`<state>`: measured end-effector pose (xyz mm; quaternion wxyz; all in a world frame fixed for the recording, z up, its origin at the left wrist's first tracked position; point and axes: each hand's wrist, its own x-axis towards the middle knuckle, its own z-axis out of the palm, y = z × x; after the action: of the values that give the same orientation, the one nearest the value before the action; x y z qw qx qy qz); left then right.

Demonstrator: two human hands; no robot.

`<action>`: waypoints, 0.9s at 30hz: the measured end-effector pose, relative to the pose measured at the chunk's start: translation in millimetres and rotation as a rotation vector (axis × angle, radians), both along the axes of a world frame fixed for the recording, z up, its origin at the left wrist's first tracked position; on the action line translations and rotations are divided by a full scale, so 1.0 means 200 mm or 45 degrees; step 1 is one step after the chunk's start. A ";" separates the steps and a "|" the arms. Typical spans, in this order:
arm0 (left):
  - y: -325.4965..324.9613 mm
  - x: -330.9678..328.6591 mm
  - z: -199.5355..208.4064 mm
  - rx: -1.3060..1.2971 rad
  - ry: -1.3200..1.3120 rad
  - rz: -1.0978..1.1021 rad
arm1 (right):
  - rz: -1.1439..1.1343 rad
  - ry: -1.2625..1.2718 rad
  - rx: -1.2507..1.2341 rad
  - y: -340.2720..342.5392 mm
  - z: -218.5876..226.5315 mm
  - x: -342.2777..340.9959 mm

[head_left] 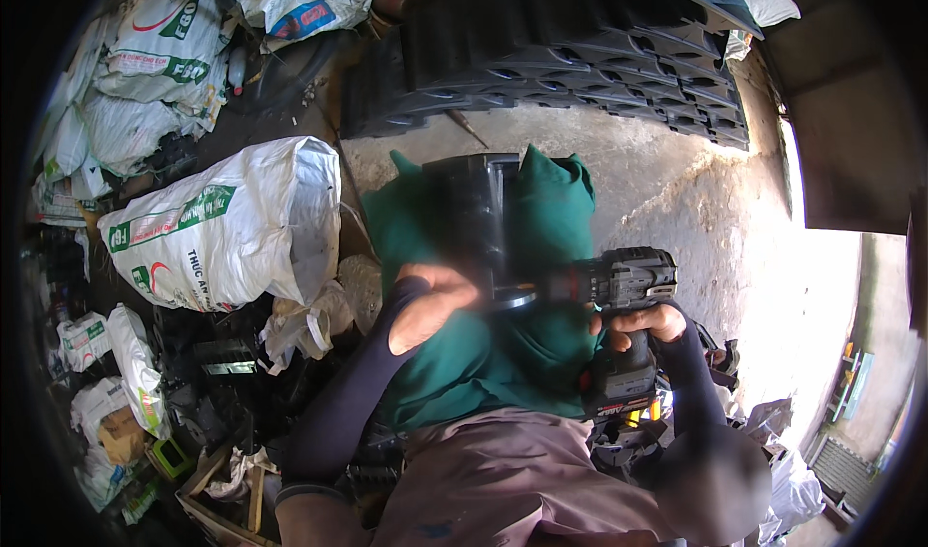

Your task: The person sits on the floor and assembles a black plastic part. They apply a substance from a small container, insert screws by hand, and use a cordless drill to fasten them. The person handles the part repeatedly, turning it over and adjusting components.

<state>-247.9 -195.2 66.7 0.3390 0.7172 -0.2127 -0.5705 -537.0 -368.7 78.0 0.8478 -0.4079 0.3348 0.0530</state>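
Observation:
A glossy black plastic part, long and box-like, lies over the green cloth across my lap. My left hand is closed at its near end; the fingertips there are blurred. My right hand is wrapped round the grip of a black cordless drill, its battery below. The drill points left toward the black part. A shiny round metal edge shows between the drill's front and my left hand. Blur hides exactly where it meets the part.
Stacked black plastic parts stand along the far side. A screwdriver-like tool lies on the concrete floor. At the left rests an open white woven sack, with more sacks behind. A wooden crate sits at lower left.

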 end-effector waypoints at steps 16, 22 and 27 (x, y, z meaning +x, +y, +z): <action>0.00 0.00 -0.01 -0.010 0.125 0.061 | 0.044 0.042 -0.015 0.01 -0.04 -0.04; -0.01 0.00 -0.01 0.029 0.046 0.025 | -0.027 0.060 0.021 0.03 0.00 -0.02; -0.01 0.00 -0.02 0.003 -0.031 -0.020 | 0.026 0.095 -0.010 0.04 -0.04 -0.04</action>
<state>-247.2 -196.5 61.9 0.3310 0.7228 -0.2219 -0.5646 -545.4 -361.1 69.6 0.8325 -0.4122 0.3624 0.0757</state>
